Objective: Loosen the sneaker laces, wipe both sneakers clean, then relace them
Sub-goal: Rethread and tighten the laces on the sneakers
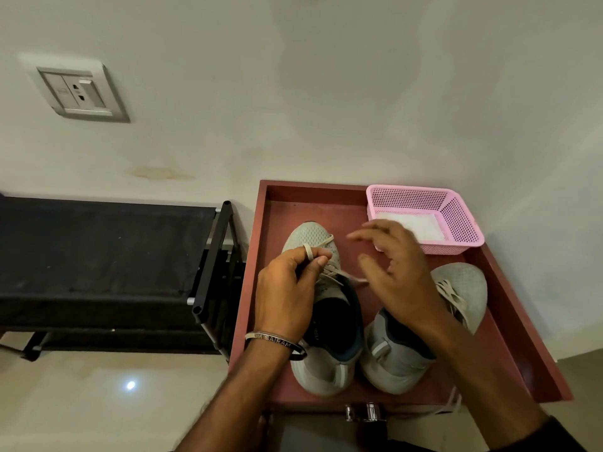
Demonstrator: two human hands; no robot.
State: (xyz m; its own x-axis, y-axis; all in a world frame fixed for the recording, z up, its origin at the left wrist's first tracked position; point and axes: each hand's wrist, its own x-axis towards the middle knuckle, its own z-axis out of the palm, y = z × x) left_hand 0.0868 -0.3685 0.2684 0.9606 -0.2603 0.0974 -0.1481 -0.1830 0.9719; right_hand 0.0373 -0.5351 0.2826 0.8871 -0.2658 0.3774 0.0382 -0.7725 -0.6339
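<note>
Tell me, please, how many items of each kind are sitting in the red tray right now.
Grey sneakers: 2, one whose lace the left hand pinches, one under the open right hand.
Pink baskets: 1.
White cloths: 1, lying in the basket.
Total: 4 items in the red tray.

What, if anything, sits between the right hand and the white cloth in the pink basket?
Nothing visible. The open right hand hovers just in front of the pink perforated plastic basket; the white folded cloth lies uncovered inside, with only the basket's low near wall to clear.
</note>
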